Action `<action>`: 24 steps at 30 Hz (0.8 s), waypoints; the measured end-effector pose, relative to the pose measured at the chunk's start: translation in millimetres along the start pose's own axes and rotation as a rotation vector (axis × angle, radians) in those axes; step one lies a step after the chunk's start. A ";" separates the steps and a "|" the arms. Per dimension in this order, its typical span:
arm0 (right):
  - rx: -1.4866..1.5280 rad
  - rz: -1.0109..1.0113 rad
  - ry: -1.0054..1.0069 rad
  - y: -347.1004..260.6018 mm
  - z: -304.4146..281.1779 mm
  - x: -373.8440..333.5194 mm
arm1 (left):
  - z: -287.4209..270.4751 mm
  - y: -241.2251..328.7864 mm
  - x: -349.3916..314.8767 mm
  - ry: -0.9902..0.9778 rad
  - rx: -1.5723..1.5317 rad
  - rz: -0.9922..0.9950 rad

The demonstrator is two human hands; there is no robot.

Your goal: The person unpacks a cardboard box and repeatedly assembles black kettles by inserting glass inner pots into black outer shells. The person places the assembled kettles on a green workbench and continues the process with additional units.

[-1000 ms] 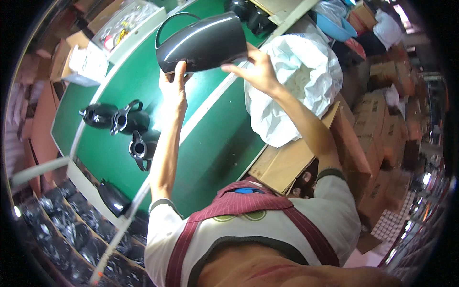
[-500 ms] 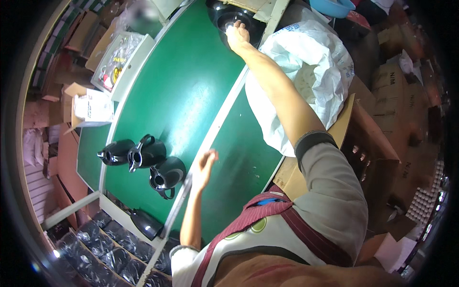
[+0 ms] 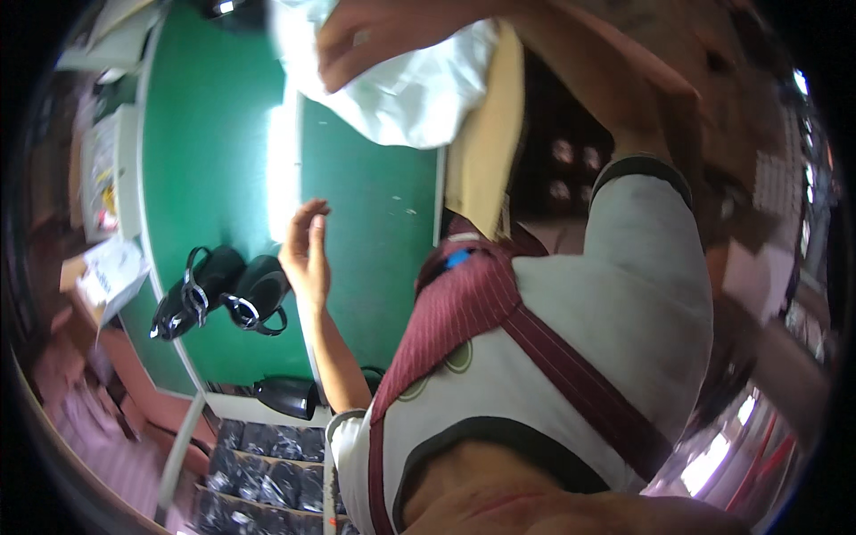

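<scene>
My left hand (image 3: 306, 259) is raised over the rail along the green worktop (image 3: 205, 169), fingers slightly bent and apart, with nothing in it. Close to it, on the left, stand three glossy black jugs with handles: one jug (image 3: 172, 314) at the far left, a middle jug (image 3: 218, 272) and a third jug (image 3: 266, 281) nearest my hand. My right hand (image 3: 383, 40), blurred, is over a white plastic bag (image 3: 401, 107) at the top. Its fingers are curled together; a small pale spot shows among them, too unclear to name.
Another black jug (image 3: 287, 397) lies at the worktop's near end. Below it, a divided carton (image 3: 267, 481) holds several plastic-wrapped black items. An open cardboard box (image 3: 486, 143) stands beside the bag. A small white carton (image 3: 111, 276) sits beyond the left edge.
My right hand has drawn back from the black item at the worktop's far end to over the white bag. The view has turned rightward. My left hand remains raised and empty.
</scene>
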State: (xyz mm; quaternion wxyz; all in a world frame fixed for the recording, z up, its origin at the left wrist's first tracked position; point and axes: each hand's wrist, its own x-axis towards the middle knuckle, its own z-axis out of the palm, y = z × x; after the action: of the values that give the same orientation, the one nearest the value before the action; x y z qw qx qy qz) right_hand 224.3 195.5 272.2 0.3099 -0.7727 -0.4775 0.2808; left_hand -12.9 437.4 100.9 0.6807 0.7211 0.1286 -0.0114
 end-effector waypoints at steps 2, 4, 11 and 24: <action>0.208 0.114 0.140 -7.2 -8.4 -108.3 | 12.7 7.6 -2.5 -0.035 -0.073 0.036; 0.324 0.342 0.333 29.4 0.2 -195.2 | 30.1 22.5 -16.2 -0.087 -0.117 0.072; 0.180 1.155 0.237 197.0 125.6 -371.0 | 153.4 126.4 -15.2 -0.662 0.213 0.482; -0.762 0.161 0.138 342.6 284.0 -372.5 | 480.5 -39.6 172.0 -1.058 1.510 0.634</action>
State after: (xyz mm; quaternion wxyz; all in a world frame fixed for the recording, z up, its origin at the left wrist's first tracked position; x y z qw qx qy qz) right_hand 66.4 -205.0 -117.1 0.0091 -0.8844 -0.4634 0.0545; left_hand 221.7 -4.8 -5.9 -0.0196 0.8704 -0.4351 -0.2295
